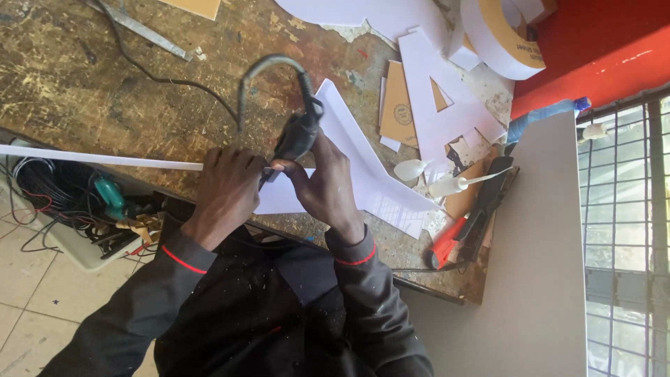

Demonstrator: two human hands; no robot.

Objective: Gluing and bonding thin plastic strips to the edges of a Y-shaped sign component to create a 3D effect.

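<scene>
At a worn wooden workbench (pixel 84 77), the right hand (pixel 324 185) is gripping a black corded handheld tool (pixel 296 132) over a white angular plastic sheet (pixel 363 167) — the left hand (pixel 227 188) is closing on a long white strip (pixel 98 158) beside it.

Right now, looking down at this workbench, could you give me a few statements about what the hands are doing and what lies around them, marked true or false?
1. The right hand grips a dark corded tool. True.
2. The left hand rests flat on the floor. False: it holds a long white strip at the bench edge.
3. A roll of tape lies at the far right of the bench. True.
4. The white letter cut-out is bright green. False: it is white.
5. A red-tipped tool lies to the right of the hands. True.
</scene>
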